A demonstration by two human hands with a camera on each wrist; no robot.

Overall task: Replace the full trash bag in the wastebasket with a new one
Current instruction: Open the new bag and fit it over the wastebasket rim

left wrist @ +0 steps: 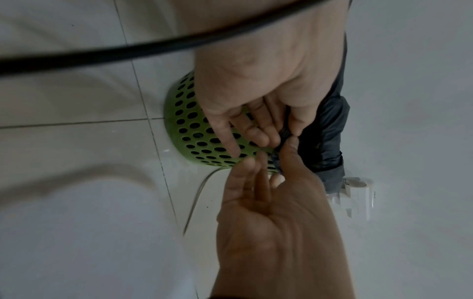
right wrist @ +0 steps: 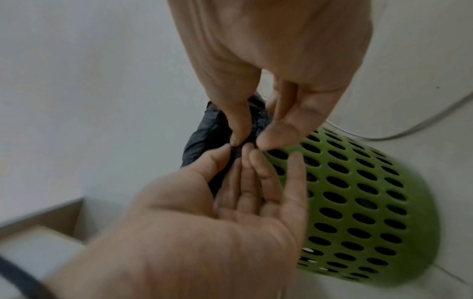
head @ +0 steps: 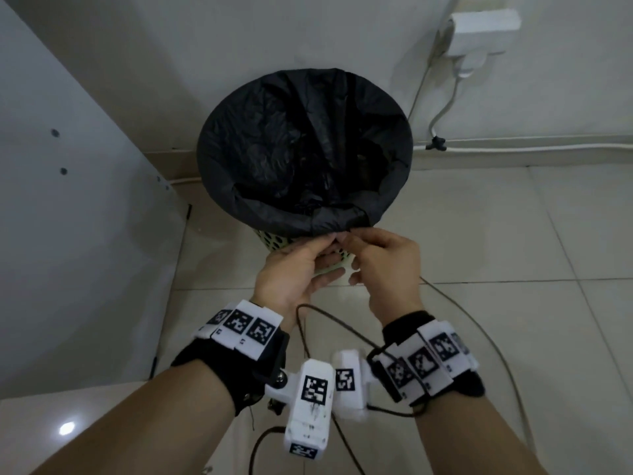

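A black trash bag (head: 305, 138) lines the green perforated wastebasket (head: 270, 240), its hem folded over the rim. Both hands meet at the near side of the rim. My left hand (head: 329, 240) and right hand (head: 349, 238) each pinch a bunched bit of the bag's lower edge between thumb and fingertips. In the left wrist view the left hand (left wrist: 271, 153) comes from below and the right hand (left wrist: 279, 133) from above, against the bag (left wrist: 327, 129) and the basket (left wrist: 187, 121). The right wrist view shows the right hand (right wrist: 236, 150), the left hand (right wrist: 253, 139), the bag (right wrist: 202, 137) and the basket (right wrist: 358, 192).
The basket stands on a pale tiled floor against a white wall. A white cabinet panel (head: 68, 166) rises at the left. A socket box (head: 479, 32) hangs on the wall at upper right, with a cord below it. A grey cable (head: 479, 320) runs over the floor at the right.
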